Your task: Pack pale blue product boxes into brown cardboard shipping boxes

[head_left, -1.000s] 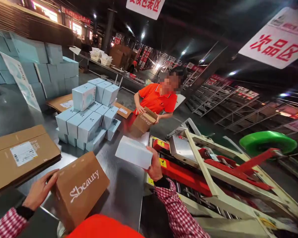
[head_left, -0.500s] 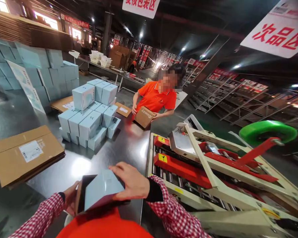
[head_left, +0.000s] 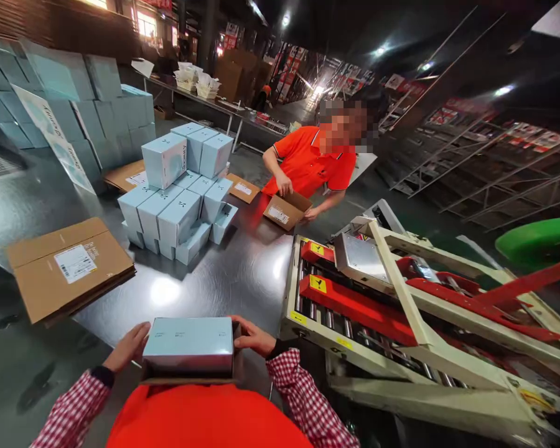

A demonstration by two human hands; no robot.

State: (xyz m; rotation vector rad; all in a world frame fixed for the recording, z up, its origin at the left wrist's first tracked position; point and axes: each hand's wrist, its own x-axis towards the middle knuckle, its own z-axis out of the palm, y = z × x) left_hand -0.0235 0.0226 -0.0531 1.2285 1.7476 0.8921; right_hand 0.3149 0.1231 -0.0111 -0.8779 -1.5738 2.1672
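Close to my body, a light blue box (head_left: 189, 339) lies level inside an open brown cardboard box (head_left: 186, 381), its top showing above the front edge. My left hand (head_left: 129, 347) grips the left side of the cardboard box, fingers against its wall. At the right end, my right hand (head_left: 254, 338) is closed over the cardboard box's side, thumb beside the blue box. Parts of the fingers on both hands are hidden behind the walls. Ahead on the metal table stands a pile of light blue boxes (head_left: 180, 214).
Flattened cartons with a label (head_left: 70, 267) lie at the left table edge. More blue boxes (head_left: 107, 112) are stacked behind. Across the table, a co-worker in an orange shirt (head_left: 315, 162) handles an open carton (head_left: 287, 211). A roller conveyor machine (head_left: 354, 305) stands to the right.
The blue box has gone from tilted to level inside the cardboard box. My right hand has shifted from the blue box to the carton's right side. The co-worker's carton has turned and now shows open.
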